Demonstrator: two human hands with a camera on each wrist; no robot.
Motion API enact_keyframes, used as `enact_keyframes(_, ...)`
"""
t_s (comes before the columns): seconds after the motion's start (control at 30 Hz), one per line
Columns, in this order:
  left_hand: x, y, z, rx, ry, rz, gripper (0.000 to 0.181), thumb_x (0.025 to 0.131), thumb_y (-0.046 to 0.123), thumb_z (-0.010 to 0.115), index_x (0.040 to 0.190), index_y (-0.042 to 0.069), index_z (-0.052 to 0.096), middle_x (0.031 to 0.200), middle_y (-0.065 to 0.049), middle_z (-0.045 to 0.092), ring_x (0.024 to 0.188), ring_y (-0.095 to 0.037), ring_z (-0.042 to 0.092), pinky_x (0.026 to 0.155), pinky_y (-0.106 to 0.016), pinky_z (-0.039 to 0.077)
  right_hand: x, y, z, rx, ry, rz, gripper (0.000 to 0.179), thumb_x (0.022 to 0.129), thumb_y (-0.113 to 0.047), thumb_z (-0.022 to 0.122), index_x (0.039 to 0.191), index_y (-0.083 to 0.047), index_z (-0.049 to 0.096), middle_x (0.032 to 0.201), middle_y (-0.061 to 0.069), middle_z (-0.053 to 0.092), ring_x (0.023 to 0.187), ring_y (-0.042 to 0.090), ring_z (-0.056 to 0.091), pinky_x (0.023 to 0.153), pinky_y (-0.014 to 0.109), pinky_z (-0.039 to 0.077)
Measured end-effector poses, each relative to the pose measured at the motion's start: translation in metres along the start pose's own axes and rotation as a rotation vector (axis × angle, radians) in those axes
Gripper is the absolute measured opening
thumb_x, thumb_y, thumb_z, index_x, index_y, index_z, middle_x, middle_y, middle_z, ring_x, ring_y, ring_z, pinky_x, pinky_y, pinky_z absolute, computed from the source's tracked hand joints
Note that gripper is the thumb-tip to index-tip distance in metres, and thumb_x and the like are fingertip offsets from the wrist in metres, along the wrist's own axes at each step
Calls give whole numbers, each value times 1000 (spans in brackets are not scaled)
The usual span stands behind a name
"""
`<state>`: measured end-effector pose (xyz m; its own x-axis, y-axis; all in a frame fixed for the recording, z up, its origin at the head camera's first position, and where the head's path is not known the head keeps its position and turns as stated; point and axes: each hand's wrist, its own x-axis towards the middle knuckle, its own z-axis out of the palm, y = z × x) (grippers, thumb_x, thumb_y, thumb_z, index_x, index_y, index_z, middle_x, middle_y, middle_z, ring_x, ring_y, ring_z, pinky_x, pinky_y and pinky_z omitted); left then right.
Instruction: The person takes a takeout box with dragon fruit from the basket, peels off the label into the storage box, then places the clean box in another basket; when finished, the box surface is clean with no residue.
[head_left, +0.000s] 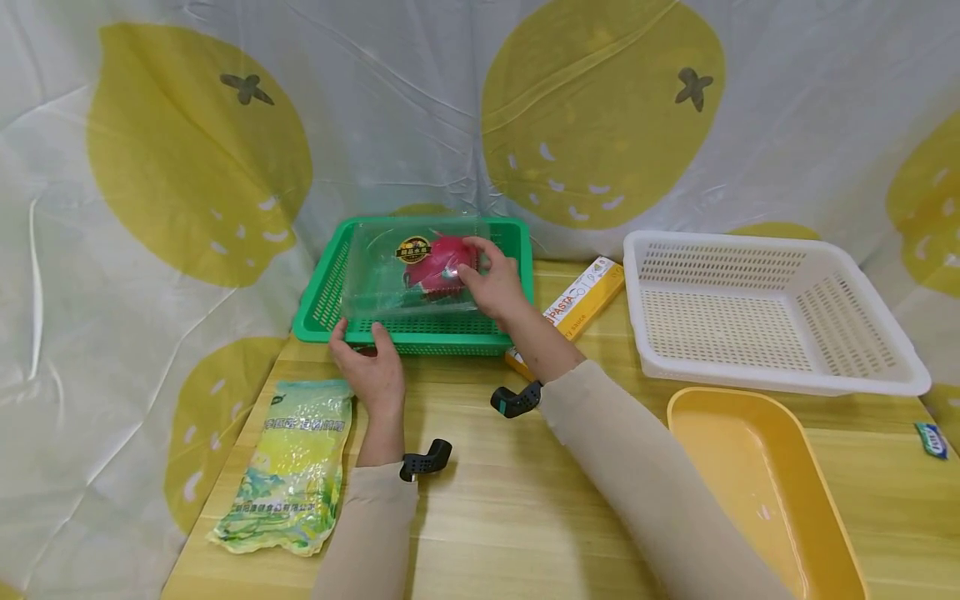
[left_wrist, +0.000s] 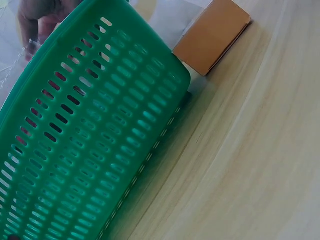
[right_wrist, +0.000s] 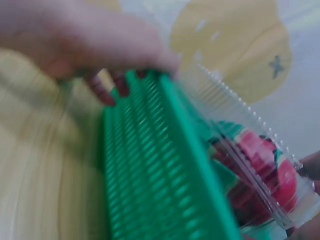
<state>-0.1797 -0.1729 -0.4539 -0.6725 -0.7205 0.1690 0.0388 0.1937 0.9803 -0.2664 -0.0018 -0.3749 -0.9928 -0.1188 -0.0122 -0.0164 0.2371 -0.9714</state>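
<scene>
A green slotted basket (head_left: 420, 340) stands at the back left of the table. Over its inside lies a clear plastic box (head_left: 371, 275) with a dark round label, and a red dragon fruit (head_left: 450, 252) shows through it. My right hand (head_left: 497, 283) pinches the box's right part between thumb and fingers. With my left hand (head_left: 371, 375) I hold the basket's front rim near its left corner. In the right wrist view the left hand's thumb (right_wrist: 165, 61) lies over the rim, fingers beneath. The left wrist view shows the basket's slotted wall (left_wrist: 100, 125).
A yellow-and-white pasta box (head_left: 588, 304) lies beside the basket, partly behind my right arm. Further right are a white slotted basket (head_left: 750, 380) and a yellow tray (head_left: 813, 492). A yellow-green bag (head_left: 288, 467) lies at left. A small packet (head_left: 932, 439) sits far right.
</scene>
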Motion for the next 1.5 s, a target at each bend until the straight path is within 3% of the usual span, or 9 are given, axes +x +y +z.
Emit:
enact_keyframes(0.17,-1,-1,0,-9,3,2,56,101,30,62,147,7,41,155,-12,39,146,-32,36,121,-44,30,-13,-13,-10,96,15,-7,45,102,-15,60,146,-23,53,144,21,37,115,26,48,66,29,47)
enact_keyframes(0.37,-2,-2,0,-11,-4,-8,55,101,31,61,148,10,41,156,-11,38,147,-31,36,120,-44,32,-29,-23,-30,183,28,23,47,102,-15,59,148,-26,51,140,25,45,70,17,51,55,28,55)
enact_keyframes(0.43,-3,-2,0,-13,-7,-12,55,101,32,61,148,10,41,156,-11,38,146,-31,36,119,-45,32,-35,-25,-37,185,34,45,48,102,-16,59,148,-28,51,136,25,46,66,18,51,55,29,58)
enact_keyframes(0.6,0,-1,-1,-22,-3,-8,55,101,31,61,148,9,41,154,-12,39,142,-34,39,115,-48,36,-48,-32,-54,193,32,80,48,103,-18,58,149,-30,49,128,17,43,80,22,54,60,35,61)
enact_keyframes(0.73,2,-1,0,-26,-7,-3,56,101,29,61,148,8,41,154,-14,40,139,-35,41,110,-47,38,-60,-37,-68,198,38,102,48,104,-19,57,150,-32,48,116,9,40,81,20,51,70,45,63)
enact_keyframes(0.9,3,-2,0,-21,-5,-17,56,101,28,61,149,8,40,156,-12,39,146,-32,37,119,-46,33,-75,-42,-83,217,35,138,50,104,-20,56,152,-32,46,112,4,36,88,18,48,86,58,59)
enact_keyframes(1.13,4,-1,-2,-2,-8,-11,55,102,29,60,150,10,40,157,-10,39,148,-27,35,123,-46,28,-96,-41,-104,230,35,123,51,105,-19,55,153,-30,43,107,3,34,90,20,48,70,39,64)
enact_keyframes(1.37,4,0,-1,-3,-15,9,57,102,28,59,151,6,39,157,-12,39,148,-29,35,123,-43,28,-127,-39,-126,234,55,128,54,105,-20,56,155,-29,41,118,6,34,99,25,56,75,40,63)
enact_keyframes(1.5,3,1,-1,-5,-27,4,56,103,30,59,151,9,39,157,-11,38,149,-31,34,123,-46,28,-144,-33,-139,163,55,121,55,105,-24,55,157,-30,38,120,5,34,100,22,55,74,29,62)
